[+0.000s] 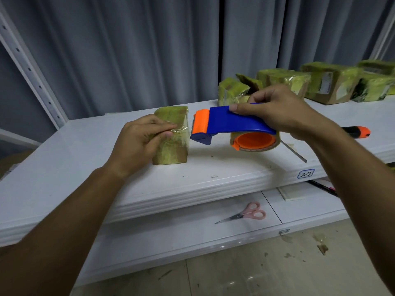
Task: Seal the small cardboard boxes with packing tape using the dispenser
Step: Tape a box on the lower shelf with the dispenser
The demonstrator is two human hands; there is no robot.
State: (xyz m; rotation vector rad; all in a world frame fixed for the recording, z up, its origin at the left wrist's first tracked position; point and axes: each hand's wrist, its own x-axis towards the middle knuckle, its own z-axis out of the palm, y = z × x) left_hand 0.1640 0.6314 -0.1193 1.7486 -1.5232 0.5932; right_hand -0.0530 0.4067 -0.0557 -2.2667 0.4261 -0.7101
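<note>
Two bare hands work over a white shelf board [213,167] with a ribbed front edge. The left hand [139,144] lies on a small cardboard box [171,146], a brown block swathed in glossy, yellowish, crinkled tape; its fingers [164,127] are curled over the box top and its thumb presses a loose, wrinkled end of clear tape against the right side. The right hand [275,110] grips the tape dispenser [230,122] from above — a smooth blue plastic body with an orange guard at its nose, a serrated metal blade just beside the box's right edge, and an orange hub holding a roll of tape [254,144]. The dispenser is held above the board, its nose nearly touching the box.

Behind the right hand sits a row of other taped boxes [320,84], equally shiny and creased; one carries a white label too blurred to read. An orange-and-black utility knife [357,132] lies at the right, and a thin metal strip [294,151] lies near the roll. A blue-outlined tag [306,173] on the board's edge reads "2-2". On the lower shelf lie pink-handled scissors [245,214] — blades closed, pointing left
</note>
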